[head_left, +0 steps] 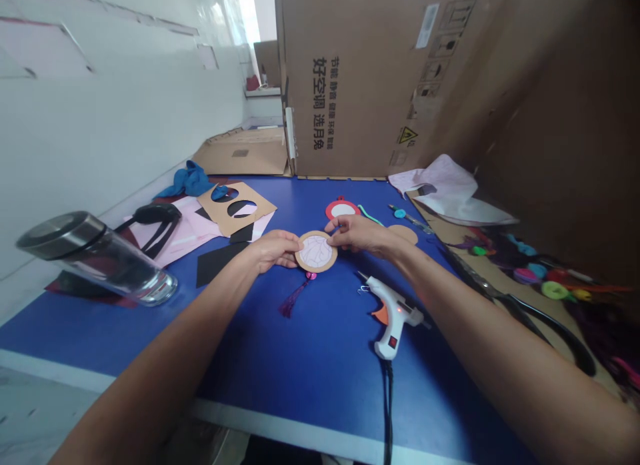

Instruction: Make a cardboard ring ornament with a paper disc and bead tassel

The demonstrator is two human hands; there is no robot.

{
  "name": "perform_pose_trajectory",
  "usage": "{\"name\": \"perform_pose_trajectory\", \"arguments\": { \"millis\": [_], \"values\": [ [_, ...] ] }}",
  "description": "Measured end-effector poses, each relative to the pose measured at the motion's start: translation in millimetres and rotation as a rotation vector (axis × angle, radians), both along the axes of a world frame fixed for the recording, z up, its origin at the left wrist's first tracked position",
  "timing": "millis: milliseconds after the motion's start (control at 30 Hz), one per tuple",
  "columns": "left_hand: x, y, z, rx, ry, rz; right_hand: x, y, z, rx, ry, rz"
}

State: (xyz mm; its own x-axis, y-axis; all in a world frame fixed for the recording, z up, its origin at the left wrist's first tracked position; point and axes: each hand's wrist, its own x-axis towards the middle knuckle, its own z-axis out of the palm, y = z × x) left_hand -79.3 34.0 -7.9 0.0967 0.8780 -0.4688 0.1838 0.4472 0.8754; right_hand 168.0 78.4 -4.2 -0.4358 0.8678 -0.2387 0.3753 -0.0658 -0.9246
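Between my two hands is a round cardboard ornament (317, 251) with a brown rim and a pale centre marked with thin curved lines. My left hand (276, 249) pinches its left edge, and my right hand (356, 234) pinches its upper right edge. A pink bead and a dark purple tassel (289, 306) hang from its lower side. Below my right forearm lies a white glue gun (395, 318) with an orange trigger and a small red light. Just beyond my right hand are a red-rimmed disc (343, 209) and a plain cardboard circle (404, 234).
Left are a glass bottle (115, 258), pink paper (187, 235), black paper (215, 261), a cardboard sheet with round holes (265, 208) and blue cloth (189, 179). Right are scissors (530, 311), colourful bits (537, 273) and white paper (460, 197). A large carton (370, 85) walls the back.
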Motion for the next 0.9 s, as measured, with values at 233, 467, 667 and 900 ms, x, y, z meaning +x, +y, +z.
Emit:
{"name": "perform_pose_trajectory", "arguments": {
  "millis": [233, 467, 667, 900],
  "values": [
    [1, -2, 3.4, 0.012, -0.01, -0.008, 0, -4, 5.8, 0.012, -0.015, -0.005],
    [-3, -3, 0.7, 0.023, -0.029, -0.035, -3, -9, 7.4, 0.015, 0.009, -0.056],
    [-7, -12, -7.2, 0.068, -0.16, -0.042, -4, -15, 14.5, 0.076, 0.024, -0.065],
    [5, -36, -13.6, 0.278, -0.214, -0.016, 1, -18, 23.8, 0.155, 0.024, -0.13]
  ]
}}
